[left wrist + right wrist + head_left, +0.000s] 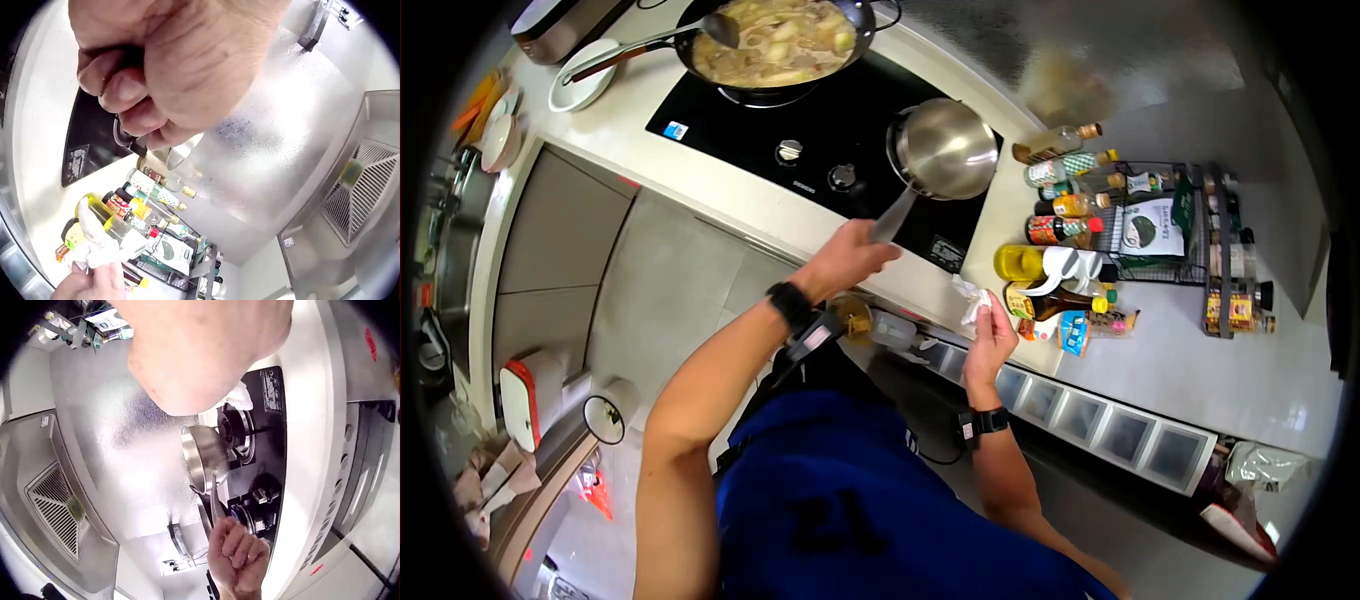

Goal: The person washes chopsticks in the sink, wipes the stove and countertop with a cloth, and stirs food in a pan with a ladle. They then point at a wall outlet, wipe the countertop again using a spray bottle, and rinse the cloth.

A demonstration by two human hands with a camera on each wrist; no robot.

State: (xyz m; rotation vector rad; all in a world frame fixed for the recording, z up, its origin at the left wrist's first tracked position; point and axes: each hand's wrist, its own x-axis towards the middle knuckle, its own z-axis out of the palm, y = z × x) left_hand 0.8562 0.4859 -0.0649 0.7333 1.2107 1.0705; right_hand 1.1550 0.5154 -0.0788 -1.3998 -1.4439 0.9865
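Observation:
My left hand point(840, 265) grips the handle point(893, 218) of a steel saucepan point(948, 150) over the right burner. In the right wrist view the saucepan point(203, 459) is tilted beside the burner point(240, 434), its base raised off it. The inside of the pan looks bare and shiny. To the right, near the counter's front edge, my right hand point(990, 350) pinches a crumpled white tissue point(973, 300) between thumb and fingers. The left wrist view shows that tissue point(97, 240) standing up from the fingertips.
A wok point(860, 30) of simmering food stands on the left burner, with a ladle point(720, 30) across its edge. A white dish point(585, 90) lies beneath the ladle's handle. Sauce bottles point(1065, 230) and a wire rack point(1150, 255) crowd the counter on the right.

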